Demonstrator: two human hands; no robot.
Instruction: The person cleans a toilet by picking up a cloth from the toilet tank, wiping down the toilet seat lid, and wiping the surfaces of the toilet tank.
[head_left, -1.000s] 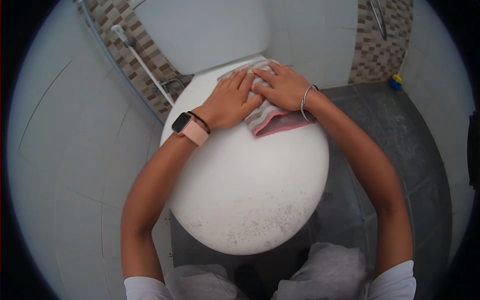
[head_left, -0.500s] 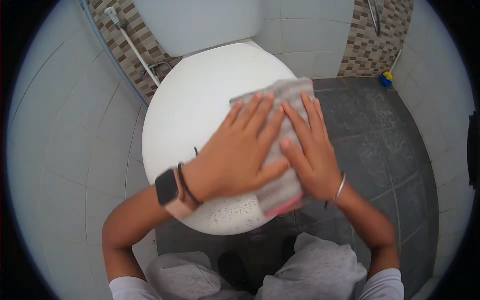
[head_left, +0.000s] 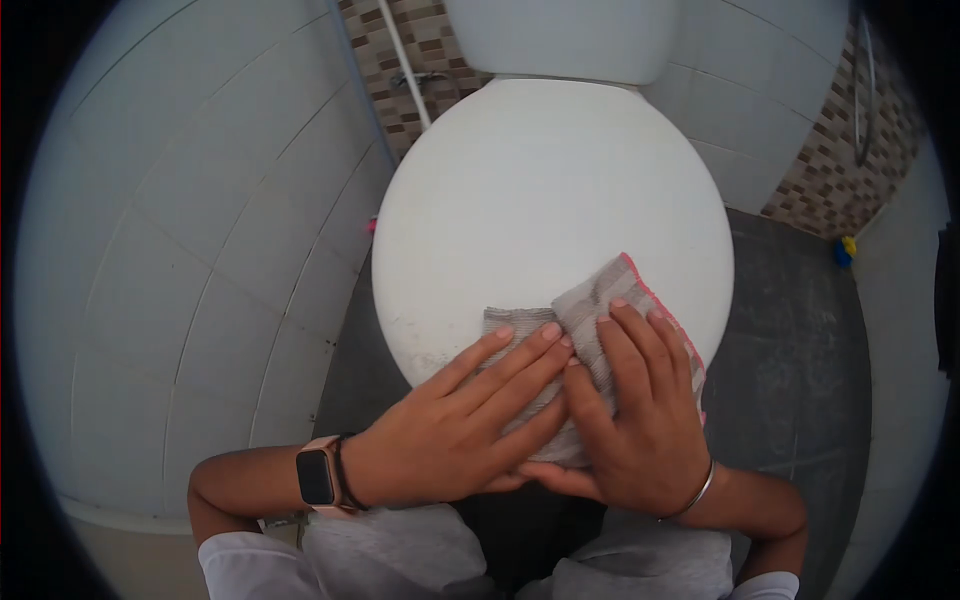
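A grey striped cloth (head_left: pixel 597 310) with a pink edge lies folded and rumpled over the front part of the white toilet lid (head_left: pixel 540 190), which is down. My left hand (head_left: pixel 460 425) rests flat on the cloth's left part, fingers stretched forward. On the right part of the cloth, my right hand (head_left: pixel 645 430) presses with its fingers spread and its thumb pointing left near the lid's front rim. Both hands are open, and their fingertips almost meet in the middle. The palms cover much of the cloth. Faint wet marks (head_left: pixel 425 345) show on the lid's front left.
Behind the lid stands the white cistern (head_left: pixel 565 40). A white pipe (head_left: pixel 405 60) and a metal valve (head_left: pixel 425 78) are at the back left. Tiled walls (head_left: pixel 220 220) rise on both sides. A blue and yellow object (head_left: pixel 846 250) sits on the dark floor (head_left: pixel 790 340) at right.
Both hands have drawn the cloth from the lid's right side toward its front edge. The view has shifted, so the toilet appears farther right. The water drops at the front are now covered or gone.
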